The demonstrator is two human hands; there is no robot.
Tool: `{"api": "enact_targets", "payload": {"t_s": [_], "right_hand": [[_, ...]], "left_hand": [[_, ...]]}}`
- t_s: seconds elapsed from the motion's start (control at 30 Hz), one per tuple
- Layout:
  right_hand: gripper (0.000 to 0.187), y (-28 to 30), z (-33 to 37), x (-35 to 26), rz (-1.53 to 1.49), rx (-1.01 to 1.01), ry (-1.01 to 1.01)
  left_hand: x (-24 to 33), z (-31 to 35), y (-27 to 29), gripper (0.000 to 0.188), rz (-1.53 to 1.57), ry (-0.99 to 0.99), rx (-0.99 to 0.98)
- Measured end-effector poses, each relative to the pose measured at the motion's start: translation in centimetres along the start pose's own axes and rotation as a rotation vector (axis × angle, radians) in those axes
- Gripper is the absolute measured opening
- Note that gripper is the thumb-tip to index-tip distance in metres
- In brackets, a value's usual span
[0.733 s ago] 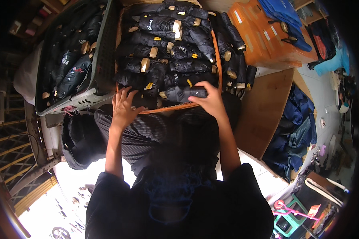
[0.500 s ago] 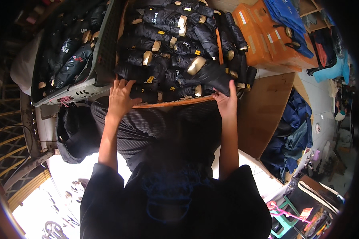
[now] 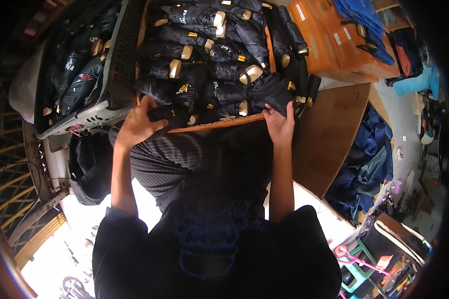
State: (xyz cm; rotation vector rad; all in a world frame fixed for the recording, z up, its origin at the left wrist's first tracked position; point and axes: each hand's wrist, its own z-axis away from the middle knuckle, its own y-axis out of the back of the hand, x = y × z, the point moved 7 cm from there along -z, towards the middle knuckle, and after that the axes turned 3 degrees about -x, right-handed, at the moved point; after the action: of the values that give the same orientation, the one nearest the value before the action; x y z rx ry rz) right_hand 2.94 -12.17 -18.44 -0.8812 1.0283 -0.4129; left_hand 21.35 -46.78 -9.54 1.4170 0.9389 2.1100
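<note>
Black folded umbrellas [image 3: 227, 54] with cream handle ends and some yellow tags lie in packed rows in an orange-rimmed box [image 3: 224, 123] in front of me. At the box's near right corner, my right hand [image 3: 280, 124] grips the cloth end of one umbrella [image 3: 270, 92], thumb and fingers closed on it. Its cream end points up and left, resting among the others. My left hand [image 3: 137, 124] is curled round the left end of another umbrella [image 3: 170, 115] at the near left corner. Part of its fingers is hidden behind the cloth.
A dark plastic crate [image 3: 115, 74] with more black umbrellas stands on the left. Orange cartons [image 3: 324, 42] with blue cloth on top are at the far right. A brown cardboard sheet [image 3: 334, 134] leans beside the box, with dark blue cloth [image 3: 366, 159] behind it.
The umbrella in my right hand has come down onto the row. My left hand has shifted left and closed on an umbrella at the near edge. The view has turned slightly.
</note>
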Motion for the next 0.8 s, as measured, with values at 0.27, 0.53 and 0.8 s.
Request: {"api": "enact_targets", "payload": {"t_s": [0.27,0.53,0.8], "right_hand": [[0.046,0.5,-0.2,-0.4,-0.043,-0.060,-0.019],[0.045,1.2,0.0,0.3,-0.098,0.019,-0.068],[0.049,-3.9,-1.1,-1.3,0.569,0.194,-0.025]], "left_hand": [[2.5,2.3,2.5,0.038,0.807,-0.049,-0.094],[7.0,-7.0,-0.1,0.045,1.028,-0.051,0.228],[8.9,-7.2,-1.5,0.026,-0.161,-0.375,0.428]]}}
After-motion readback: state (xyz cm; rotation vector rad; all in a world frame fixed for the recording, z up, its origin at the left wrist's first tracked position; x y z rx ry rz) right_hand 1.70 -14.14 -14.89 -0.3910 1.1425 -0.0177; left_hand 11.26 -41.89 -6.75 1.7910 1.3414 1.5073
